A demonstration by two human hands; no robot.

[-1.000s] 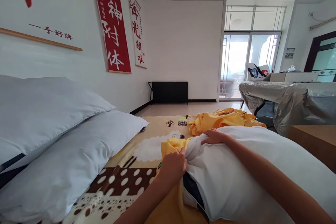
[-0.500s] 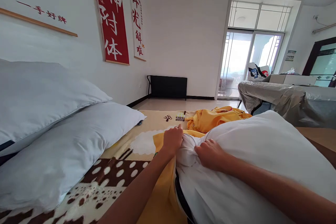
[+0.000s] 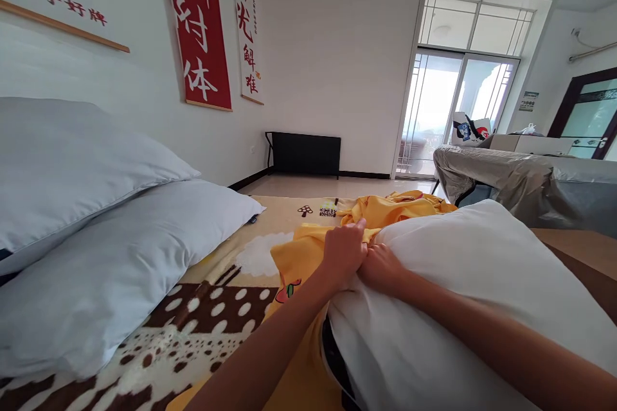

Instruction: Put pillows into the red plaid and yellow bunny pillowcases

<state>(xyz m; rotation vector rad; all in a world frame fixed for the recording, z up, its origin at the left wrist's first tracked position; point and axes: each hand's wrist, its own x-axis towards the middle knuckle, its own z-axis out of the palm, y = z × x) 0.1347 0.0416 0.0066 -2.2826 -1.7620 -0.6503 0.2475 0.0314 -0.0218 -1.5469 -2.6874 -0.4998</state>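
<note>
A plump white pillow (image 3: 463,257) fills the right side of the bed, its near end gathered under my hands. My left hand (image 3: 344,252) is closed at that gathered end, where its fingers hide the cloth. Right against it, my right hand (image 3: 383,266) is closed on the pillow's white fabric. Yellow cloth (image 3: 301,247) with a printed fruit-like pattern lies beneath the pillow and my left forearm. Another crumpled yellow cloth (image 3: 400,207) rests beyond the hands.
Two white pillows (image 3: 144,257) are stacked at the left on a brown and cream patterned blanket (image 3: 207,314). A cardboard surface (image 3: 578,257) lies at the right, with a plastic-covered table (image 3: 511,167) behind it. A black folded panel (image 3: 306,154) stands by the far wall.
My left hand has moved right, up against my right hand, covering the gathered white fabric. More yellow cloth shows left of the hands. The view has shifted slightly.
</note>
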